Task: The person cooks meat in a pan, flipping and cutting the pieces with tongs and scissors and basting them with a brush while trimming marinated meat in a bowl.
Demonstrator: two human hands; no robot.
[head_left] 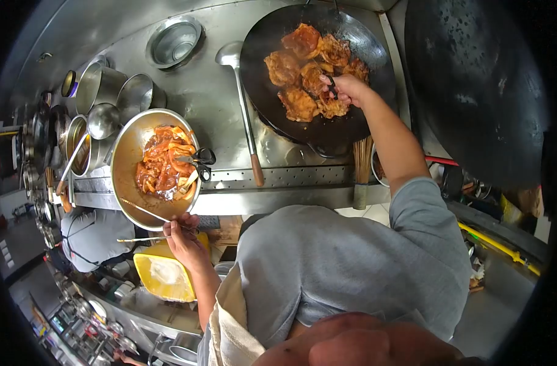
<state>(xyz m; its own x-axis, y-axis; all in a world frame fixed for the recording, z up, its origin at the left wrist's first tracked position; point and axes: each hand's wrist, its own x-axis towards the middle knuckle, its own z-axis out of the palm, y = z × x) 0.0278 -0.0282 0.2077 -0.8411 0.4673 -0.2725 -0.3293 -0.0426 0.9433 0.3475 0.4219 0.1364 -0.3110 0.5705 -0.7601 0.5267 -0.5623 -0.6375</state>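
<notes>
Clearly, in the head view, your right hand [348, 91] has its fingers curled around a black-handled tool [332, 87] over the wok [376, 58], where the browned meat [283, 67] lies. Your left hand [184, 235] grasps tongs [145, 210], arms spread, by the near rim of the bowl [124, 177]; whether it touches the rim, you can't tell. Each browned piece is probably light, pliable, greasy and hot, best gripped across its thick middle. The sauced meat [159, 158] in the bowl looks limper and slicker, likely to slide from a shallow pinch.
</notes>
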